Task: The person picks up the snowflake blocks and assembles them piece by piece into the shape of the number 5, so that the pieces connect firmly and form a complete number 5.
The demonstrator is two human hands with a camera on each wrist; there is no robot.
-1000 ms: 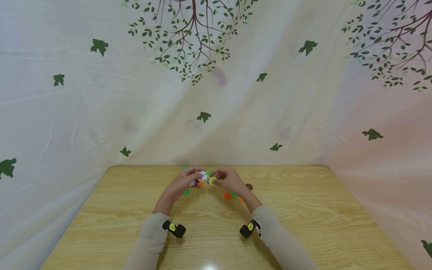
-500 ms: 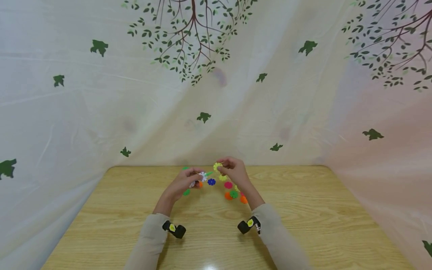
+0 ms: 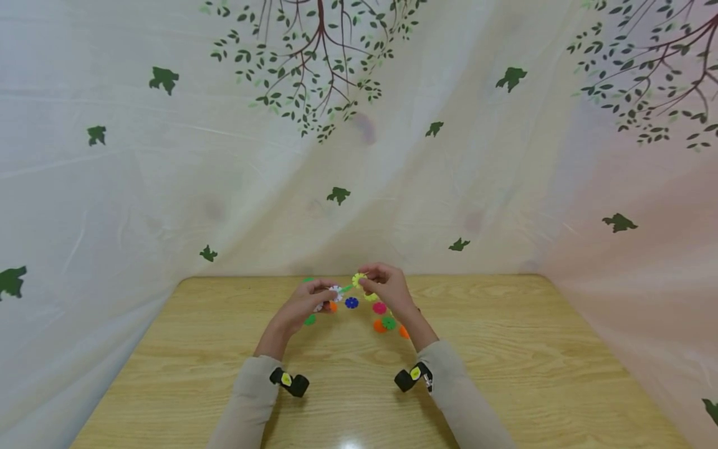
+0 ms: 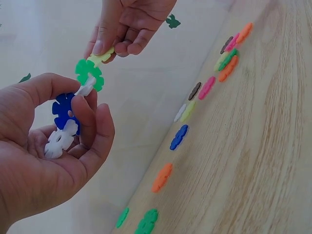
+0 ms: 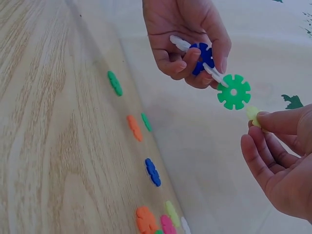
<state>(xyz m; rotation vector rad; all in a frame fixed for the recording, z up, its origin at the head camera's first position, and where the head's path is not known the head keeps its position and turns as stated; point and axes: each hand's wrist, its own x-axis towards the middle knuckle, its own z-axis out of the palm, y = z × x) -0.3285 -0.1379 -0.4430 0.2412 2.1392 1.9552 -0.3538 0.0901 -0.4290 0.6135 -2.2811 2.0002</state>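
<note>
My left hand [image 3: 297, 307] grips a short chain of plastic snowflake discs slotted together. In the left wrist view it runs from a white disc [image 4: 56, 146] through a blue disc [image 4: 62, 111] and another white disc [image 4: 87, 87] to a green disc [image 4: 82, 70] at the end. Between thumb and fingers of my right hand [image 3: 391, 290] is a yellow disc [image 5: 252, 115], held edge-on. Its edge is right by the rim of the green disc, as the right wrist view shows. Both hands are raised above the far part of the table.
Loose discs lie along the far side of the wooden table [image 3: 348, 386]: a blue one [image 3: 351, 302], a pink one [image 3: 379, 308], a green one [image 3: 389, 323], an orange one [image 5: 134, 127] and several more. A printed cloth [image 3: 269, 206] hangs behind the table edge.
My right hand has lifted away from the table with the yellow disc, then shifted slightly left toward the green disc. My left hand has stayed nearly still with the chain.
</note>
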